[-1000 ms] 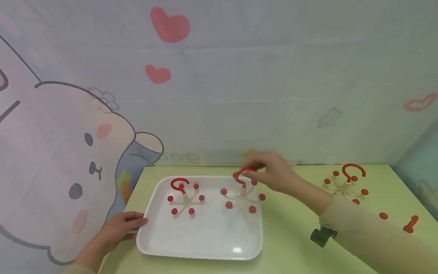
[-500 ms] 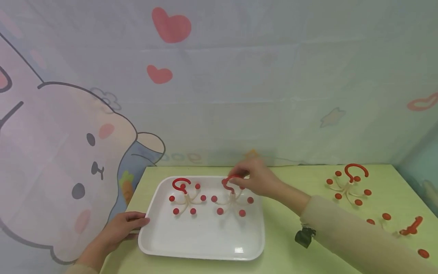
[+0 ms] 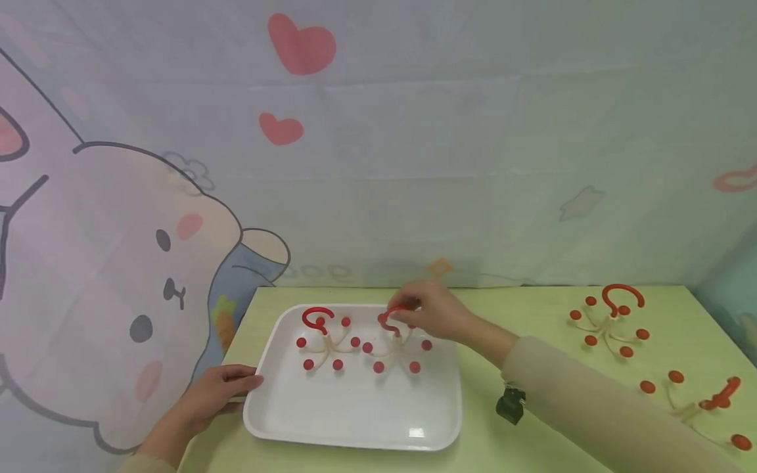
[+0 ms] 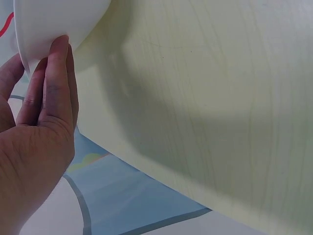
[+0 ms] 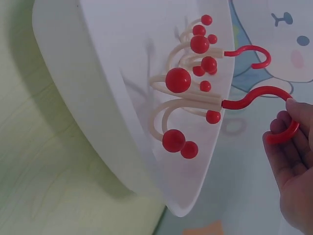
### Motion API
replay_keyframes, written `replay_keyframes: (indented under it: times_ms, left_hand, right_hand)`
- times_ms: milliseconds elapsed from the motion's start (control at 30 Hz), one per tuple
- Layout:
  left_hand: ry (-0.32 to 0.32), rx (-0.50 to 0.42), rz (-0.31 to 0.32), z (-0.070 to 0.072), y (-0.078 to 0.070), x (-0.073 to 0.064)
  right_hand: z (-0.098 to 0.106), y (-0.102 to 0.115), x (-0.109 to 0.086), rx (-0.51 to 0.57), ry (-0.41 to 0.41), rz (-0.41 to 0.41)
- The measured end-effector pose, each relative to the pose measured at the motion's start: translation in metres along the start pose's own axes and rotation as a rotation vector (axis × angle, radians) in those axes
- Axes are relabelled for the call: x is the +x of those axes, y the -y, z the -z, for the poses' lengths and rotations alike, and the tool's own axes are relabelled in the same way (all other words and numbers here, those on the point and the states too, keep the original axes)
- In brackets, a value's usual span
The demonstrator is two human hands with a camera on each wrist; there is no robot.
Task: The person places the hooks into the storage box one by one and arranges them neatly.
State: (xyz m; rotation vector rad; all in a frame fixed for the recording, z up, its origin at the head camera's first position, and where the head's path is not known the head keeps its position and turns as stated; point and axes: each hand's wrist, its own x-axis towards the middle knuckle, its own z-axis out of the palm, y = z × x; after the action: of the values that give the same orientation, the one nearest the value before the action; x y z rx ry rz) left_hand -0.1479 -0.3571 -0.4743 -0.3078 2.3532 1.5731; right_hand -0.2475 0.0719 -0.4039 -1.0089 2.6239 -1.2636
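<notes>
In the head view, my right hand (image 3: 432, 309) pinches the red hook of a hanger (image 3: 396, 348) with cream arms tipped by red balls. That hanger is upright at the back right of a white tray (image 3: 355, 414); whether it bears on the tray floor I cannot tell. The right wrist view shows thumb and fingers around the hook of the hanger (image 5: 259, 93). A similar hanger (image 3: 328, 345) stands to its left in the tray. My left hand (image 3: 219, 394) grips the tray's left rim; in the left wrist view the left hand (image 4: 44, 112) has fingers against the tray's outer wall (image 4: 54, 22).
A third hanger (image 3: 606, 322) stands at the right on the pale green table (image 3: 503, 447). Nearer, a fourth hanger (image 3: 688, 410) is partly covered by my right sleeve (image 3: 591, 401). A curtain with a cartoon print (image 3: 402, 197) hangs behind the table.
My right hand has moved left and slightly down with the hanger, bringing it closer to the other one in the tray. My left hand keeps its hold on the rim.
</notes>
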Motion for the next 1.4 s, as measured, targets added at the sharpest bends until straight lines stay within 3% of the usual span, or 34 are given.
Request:
replay_keyframes:
  times_ms: [367, 833, 1167, 1400]
  left_hand:
    - [0.002, 0.011, 0.008, 0.001, 0.001, 0.003]
    - [0.051, -0.023, -0.024, 0.004, 0.004, 0.002]
    - [0.017, -0.01, -0.012, 0.001, -0.001, 0.001]
    - [-0.008, -0.005, 0.006, 0.0, -0.001, 0.0]
  right_hand:
    - [-0.007, -0.012, 0.008, -0.052, -0.003, 0.004]
    - [-0.011, -0.019, 0.008, -0.07, -0.012, -0.007]
    - [-0.013, -0.019, 0.002, -0.055, -0.037, -0.006]
    - [-0.014, -0.019, 0.0, -0.044, -0.031, -0.048]
